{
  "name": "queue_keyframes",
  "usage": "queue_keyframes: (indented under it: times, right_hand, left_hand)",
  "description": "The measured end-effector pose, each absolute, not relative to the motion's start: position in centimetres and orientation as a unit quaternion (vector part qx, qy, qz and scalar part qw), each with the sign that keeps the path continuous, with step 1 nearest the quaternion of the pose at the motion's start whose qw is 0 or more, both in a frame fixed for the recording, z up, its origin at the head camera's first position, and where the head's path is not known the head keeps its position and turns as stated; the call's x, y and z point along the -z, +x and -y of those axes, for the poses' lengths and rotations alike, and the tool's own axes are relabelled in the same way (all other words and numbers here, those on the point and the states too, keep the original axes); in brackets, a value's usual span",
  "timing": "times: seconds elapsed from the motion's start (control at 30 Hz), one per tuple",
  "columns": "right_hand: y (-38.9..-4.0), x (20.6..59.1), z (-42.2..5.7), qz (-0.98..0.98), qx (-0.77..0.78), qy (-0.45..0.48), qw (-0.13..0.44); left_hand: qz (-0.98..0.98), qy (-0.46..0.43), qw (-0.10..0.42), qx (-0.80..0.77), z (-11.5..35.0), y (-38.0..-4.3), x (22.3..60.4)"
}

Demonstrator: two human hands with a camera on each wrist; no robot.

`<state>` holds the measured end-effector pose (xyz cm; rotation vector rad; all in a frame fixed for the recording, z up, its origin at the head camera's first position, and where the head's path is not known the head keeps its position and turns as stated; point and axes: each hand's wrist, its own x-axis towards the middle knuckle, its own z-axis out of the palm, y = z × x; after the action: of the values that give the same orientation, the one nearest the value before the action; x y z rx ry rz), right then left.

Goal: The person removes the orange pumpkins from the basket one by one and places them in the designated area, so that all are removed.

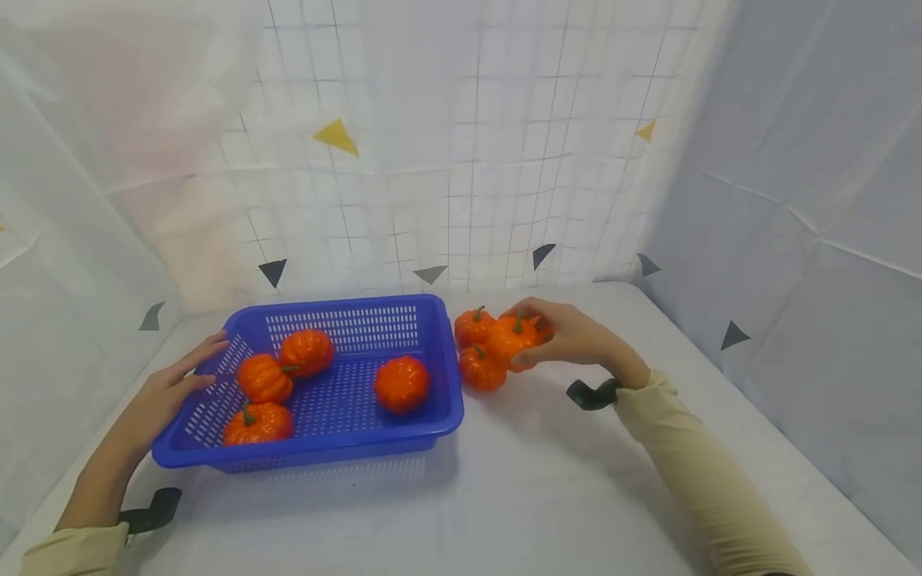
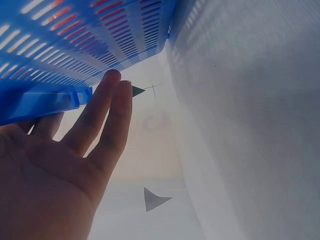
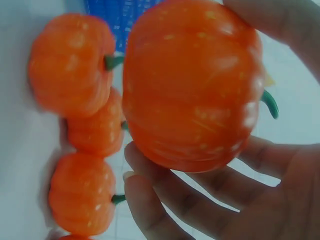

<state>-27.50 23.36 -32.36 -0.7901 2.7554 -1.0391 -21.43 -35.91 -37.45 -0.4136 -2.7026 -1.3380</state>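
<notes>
My right hand (image 1: 569,332) grips a small orange pumpkin (image 1: 510,339) with a green stem, fingers and thumb around its sides. In the right wrist view this pumpkin (image 3: 192,87) is held off the surface, beside other pumpkins (image 3: 72,65). At the left end of a blue plastic basket (image 1: 306,444), my left hand (image 1: 162,396) rests on the rim. Its fingers (image 2: 117,112) look fairly straight along the basket's slotted outer wall in the left wrist view. Inside the basket lie several orange pumpkins (image 1: 307,353), three toward the left and one at the right.
Close to the basket's right end stand more pumpkins (image 1: 483,369) on the white-covered table (image 1: 533,496). White sheeting (image 1: 403,208) with a grid and small triangles rises behind, and a grey-white side wall (image 1: 814,200) stands at the right.
</notes>
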Motion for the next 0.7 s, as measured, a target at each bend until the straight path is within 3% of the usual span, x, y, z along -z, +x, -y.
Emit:
queue_keyframes:
  times: [0.7]
  right_hand:
    - [-29.9,34.7,-26.4,-0.917,0.315,-0.227,0.09]
  left_hand:
    - [0.887,-0.149,0.056,0.434,35.7,-21.1,37.2]
